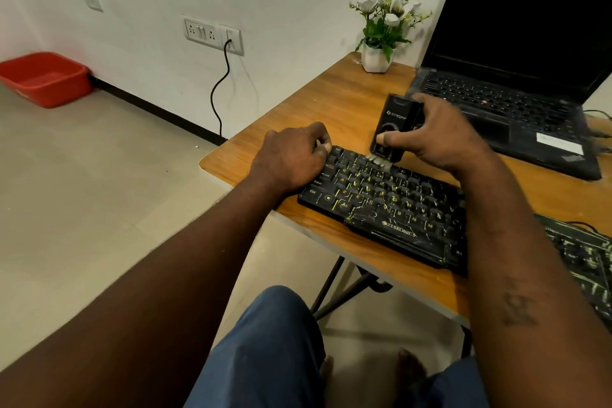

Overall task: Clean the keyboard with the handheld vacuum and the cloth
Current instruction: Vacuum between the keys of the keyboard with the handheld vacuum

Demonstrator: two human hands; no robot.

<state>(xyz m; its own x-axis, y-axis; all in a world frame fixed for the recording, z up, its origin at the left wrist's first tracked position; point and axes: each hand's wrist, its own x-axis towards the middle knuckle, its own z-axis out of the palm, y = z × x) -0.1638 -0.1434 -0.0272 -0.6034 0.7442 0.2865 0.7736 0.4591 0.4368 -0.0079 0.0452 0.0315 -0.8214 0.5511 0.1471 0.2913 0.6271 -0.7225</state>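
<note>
A black keyboard (390,205) with yellow lettering lies slantwise on the wooden table (347,109). My right hand (440,139) grips a small black handheld vacuum (394,126), held upright with its brush nozzle down on the keyboard's top row near the left end. My left hand (291,156) holds the keyboard's upper left corner, fingers curled over its edge. At the right edge a dark patterned cloth (586,262) lies on the table, partly behind my right forearm.
An open black laptop (516,83) stands at the back right of the table. A white pot of flowers (377,56) sits at the back edge. A red tub (46,78) is on the floor by the wall, where a cable (218,89) hangs from a socket.
</note>
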